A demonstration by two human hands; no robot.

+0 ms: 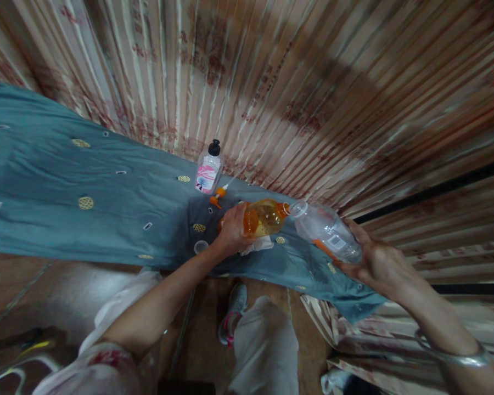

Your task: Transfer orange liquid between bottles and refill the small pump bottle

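My left hand point(230, 230) is closed round a bottle of orange-yellow liquid point(265, 216), held tilted on its side with its neck pointing right. My right hand point(376, 263) grips a clear plastic bottle point(327, 230), also tilted, its open mouth meeting the neck of the orange bottle. Both bottles hover just above a blue-grey cloth point(66, 181) with small gold patches. A white crumpled piece point(257, 245) lies under my left hand.
A clear bottle with a black cap and pink label point(209, 170) stands on the cloth near the striped curtain point(271, 82). An orange spray nozzle point(218, 196) and a small clear cap point(200, 247) lie nearby. My legs and a shoe point(234, 310) show below.
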